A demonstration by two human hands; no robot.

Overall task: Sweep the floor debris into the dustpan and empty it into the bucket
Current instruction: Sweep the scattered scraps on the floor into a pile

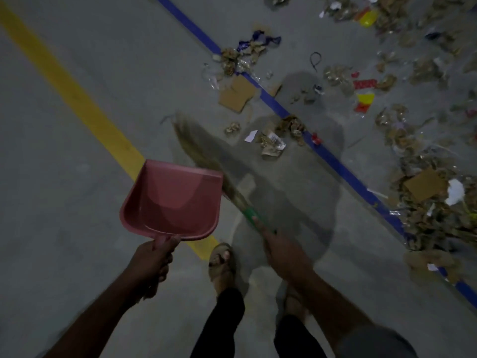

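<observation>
The left hand [152, 257] grips the handle of a pink dustpan [173, 200] — held above the floor, nothing in it. The right hand [281, 251] is closed round a broom [206, 161], its blurred bristles near the debris [273, 140] along the blue line [335, 161].

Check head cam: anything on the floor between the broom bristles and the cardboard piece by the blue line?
Head view: the stretch from the broom bristles to the cardboard piece is bare grey floor; the nearest scrap lies off to the right.
</observation>
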